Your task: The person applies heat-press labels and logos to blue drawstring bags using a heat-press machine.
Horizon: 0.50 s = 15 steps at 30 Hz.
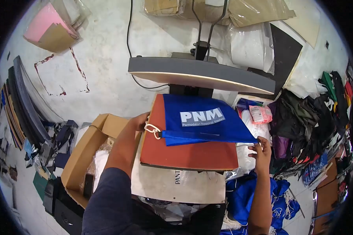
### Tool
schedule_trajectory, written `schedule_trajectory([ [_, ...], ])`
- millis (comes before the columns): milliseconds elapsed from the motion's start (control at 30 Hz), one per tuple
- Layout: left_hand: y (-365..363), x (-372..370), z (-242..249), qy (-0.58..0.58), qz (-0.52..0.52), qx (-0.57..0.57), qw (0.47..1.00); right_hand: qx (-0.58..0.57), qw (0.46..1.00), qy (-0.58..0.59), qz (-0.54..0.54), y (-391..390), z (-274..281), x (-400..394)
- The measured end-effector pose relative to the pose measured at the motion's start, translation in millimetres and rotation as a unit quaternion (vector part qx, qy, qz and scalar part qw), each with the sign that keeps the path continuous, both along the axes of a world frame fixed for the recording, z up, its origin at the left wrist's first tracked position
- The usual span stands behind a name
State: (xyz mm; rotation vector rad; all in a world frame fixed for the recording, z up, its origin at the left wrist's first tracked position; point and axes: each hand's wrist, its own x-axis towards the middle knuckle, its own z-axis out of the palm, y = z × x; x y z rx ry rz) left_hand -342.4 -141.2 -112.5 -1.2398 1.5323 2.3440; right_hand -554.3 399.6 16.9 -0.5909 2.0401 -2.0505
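- Blue bag [192, 105] printed "PNM" on orange pad [192, 158]
- Right hand [261, 150] holding the bag's corner
- Left hand [141, 120] near white cord [152, 130]
- Grey plate [200, 72] above the pad

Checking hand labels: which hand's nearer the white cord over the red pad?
Left. Left hand is beside the white cord; right hand is at a corner of the blue bag.

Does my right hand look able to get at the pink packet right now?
Probably yes: nothing seems to lie between your right hand and the pink packet, though that hand is pinching the blue bag.
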Motion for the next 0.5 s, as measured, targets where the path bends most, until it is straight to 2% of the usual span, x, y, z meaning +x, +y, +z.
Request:
schedule_trajectory([
  [67,20.2,-9.6,26.8,0.161,-0.046,-0.089,0.982,0.007,1.0,-0.002,-0.004,-1.6,0.0,0.9],
  [100,4.6,-22.9,9.4,0.191,-0.026,-0.098,0.976,0.006,1.0,0.0,-0.005,-1.2,-3.4,-0.3],
  [167,-36.3,-44.5,-19.6,0.157,-0.009,-0.128,0.979,0.01,1.0,0.003,-0.012,-2.4,-1.8,2.0],
  [233,-40.5,-52.5,-7.9,0.124,0.004,-0.159,0.98,0.015,1.0,-0.006,-0.009,-2.2,-3.1,3.3],
  [300,-8.8,-48.6,51.1,0.051,0.082,-0.156,0.983,0.011,1.0,-0.025,-0.005,-2.1,-5.0,4.4],
  [433,-36.4,-71.0,43.4,0.08,0.087,-0.134,0.984,0.036,0.999,-0.015,-0.004,-2.3,-9.1,4.8],
  [500,-32.3,-75.2,59.2,0.033,0.063,-0.259,0.963,0.043,0.999,-0.017,-0.002,-3.0,-7.2,7.9],
])
